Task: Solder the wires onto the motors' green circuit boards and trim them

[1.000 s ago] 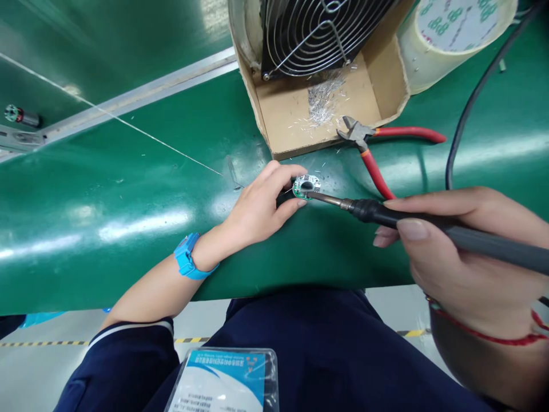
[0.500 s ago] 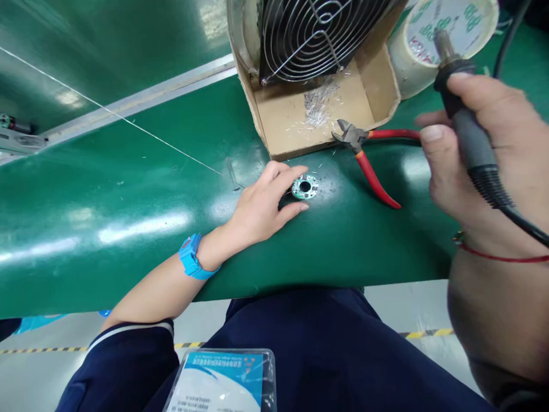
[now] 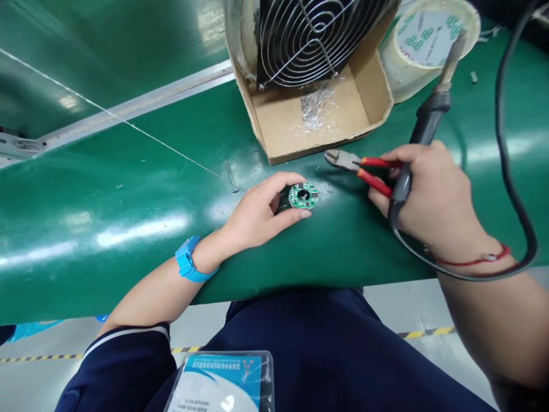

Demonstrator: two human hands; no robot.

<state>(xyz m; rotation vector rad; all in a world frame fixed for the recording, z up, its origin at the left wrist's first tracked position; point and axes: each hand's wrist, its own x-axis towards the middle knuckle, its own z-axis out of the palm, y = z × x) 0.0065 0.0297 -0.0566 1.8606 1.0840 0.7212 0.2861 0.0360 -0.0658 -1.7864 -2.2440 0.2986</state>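
Observation:
A small ring-shaped green circuit board (image 3: 315, 195) with a dark centre hole is at the middle of the bench. My left hand (image 3: 261, 212) holds it by its edges between thumb and fingers. In my right hand (image 3: 437, 200) are red-handled diagonal cutters (image 3: 372, 173), their jaws pointing left toward the board and slightly apart. The same hand also carries a soldering iron (image 3: 422, 123), which lies across the back of the thumb side with its tip up and away. Its black cable loops around my wrist. Fingers under the cutters' handles are partly hidden.
A cardboard tray (image 3: 295, 151) with clipped wire leads stands behind the board, under a fan with a wire guard (image 3: 317, 43). A large tape roll (image 3: 401, 74) is at its right. A thin pale strand (image 3: 163, 141) runs in from the left across the green bench (image 3: 107, 263).
My right hand has come down and left with the soldering iron and taken hold of the cutters, which lay on the bench. My left hand and the board have shifted slightly.

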